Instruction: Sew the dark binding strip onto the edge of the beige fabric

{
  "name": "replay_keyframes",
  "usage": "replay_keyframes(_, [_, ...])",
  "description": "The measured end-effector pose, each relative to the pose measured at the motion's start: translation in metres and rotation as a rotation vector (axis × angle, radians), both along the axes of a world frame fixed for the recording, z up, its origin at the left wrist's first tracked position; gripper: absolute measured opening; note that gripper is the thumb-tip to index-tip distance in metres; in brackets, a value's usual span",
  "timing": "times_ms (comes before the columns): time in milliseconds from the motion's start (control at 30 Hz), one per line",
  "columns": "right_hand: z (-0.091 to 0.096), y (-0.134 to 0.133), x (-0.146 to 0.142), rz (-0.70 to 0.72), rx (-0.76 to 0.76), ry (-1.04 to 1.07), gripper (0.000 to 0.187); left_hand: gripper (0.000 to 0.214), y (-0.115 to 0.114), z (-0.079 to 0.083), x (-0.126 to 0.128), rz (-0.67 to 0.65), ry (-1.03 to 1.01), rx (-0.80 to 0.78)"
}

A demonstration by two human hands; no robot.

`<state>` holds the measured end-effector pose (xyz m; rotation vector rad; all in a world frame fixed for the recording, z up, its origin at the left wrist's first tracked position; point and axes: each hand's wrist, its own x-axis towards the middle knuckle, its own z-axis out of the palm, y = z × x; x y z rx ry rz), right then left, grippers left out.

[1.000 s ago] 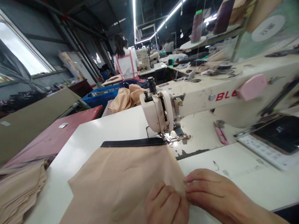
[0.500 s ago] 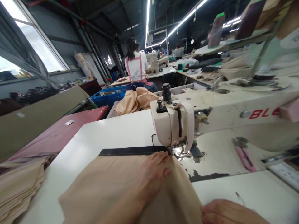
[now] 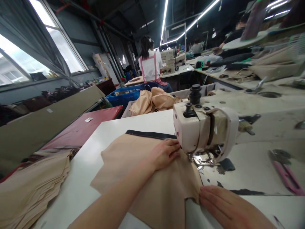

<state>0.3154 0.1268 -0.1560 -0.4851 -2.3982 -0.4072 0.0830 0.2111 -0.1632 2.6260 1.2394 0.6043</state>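
Observation:
A beige fabric panel (image 3: 143,152) with a black strip (image 3: 150,135) along its far edge lies on the white sewing table. My left hand (image 3: 165,154) rests flat on it, fingers stretched toward the sewing machine head (image 3: 190,127). Close by on the right, the metal presser foot (image 3: 202,159) stands at the panel's right edge; whether cloth lies beneath it I cannot tell. My right hand (image 3: 224,203) pinches the panel's near right corner, its thumb hidden. The cloth curls up slightly there.
Stacked beige pieces (image 3: 47,187) lie at the left. Pink-handled thread snips (image 3: 286,175) rest on the machine bed at right. Behind the table are a bin with peach cloth (image 3: 154,101) and a blue crate (image 3: 121,95). A co-worker (image 3: 150,63) sits farther back.
The view has swung left. The panel has turned so that its black strip slants down toward the machine and sits left of the presser foot. Both hands have moved with the cloth.

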Motion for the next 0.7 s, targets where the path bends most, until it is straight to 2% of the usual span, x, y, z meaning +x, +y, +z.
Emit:
replay_keyframes(133, [-0.024,0.01,0.007,0.012,-0.021,-0.024,0.043,0.016,0.017,0.001,-0.005,-0.007,0.027,0.003])
replay_keyframes(267, [-0.04,0.016,0.008,-0.06,-0.029,-0.086,0.043,0.021,0.032,0.003,-0.013,0.008,0.068,-0.004])
replay_keyframes(367, [-0.04,0.017,0.006,-0.124,-0.077,-0.151,0.04,0.028,0.04,0.006,-0.016,0.039,0.094,-0.022])
replay_keyframes(533, [-0.035,0.013,0.0,-0.229,-0.176,-0.14,0.042,0.034,0.053,0.006,-0.018,0.143,0.134,-0.063])
replay_keyframes(700, [-0.036,0.015,0.003,-0.259,-0.37,-0.072,0.041,0.035,0.061,0.005,-0.026,0.265,0.194,-0.102])
